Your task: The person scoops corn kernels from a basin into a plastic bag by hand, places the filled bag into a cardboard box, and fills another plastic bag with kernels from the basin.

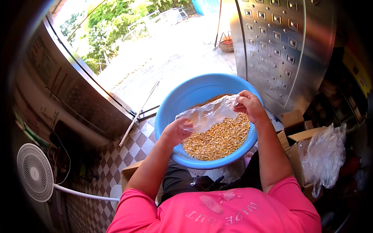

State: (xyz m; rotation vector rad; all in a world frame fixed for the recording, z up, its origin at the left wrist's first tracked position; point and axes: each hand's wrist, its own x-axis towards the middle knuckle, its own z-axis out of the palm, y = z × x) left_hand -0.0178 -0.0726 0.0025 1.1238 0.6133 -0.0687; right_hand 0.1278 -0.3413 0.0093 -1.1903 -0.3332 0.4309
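Note:
A clear plastic bag [208, 113] is stretched between my two hands above a wide blue basin [202, 82]. Dried corn kernels [219, 141] lie in the basin, partly hidden behind the bag. My left hand [177, 131] grips the bag's left end, near the basin's left rim. At the bag's right end, my right hand [250, 105] pinches the film between thumb and fingers. The bag looks thin and see-through, and I cannot make out anything inside it.
To the right, a cardboard box [297, 155] stands with crumpled clear plastic [324, 155] over it. A white standing fan [35, 173] is at the left. Ahead, a metal door [276, 50] stands beside the doorway, with a thin pole [139, 112] on the floor and a basket [226, 45] outside.

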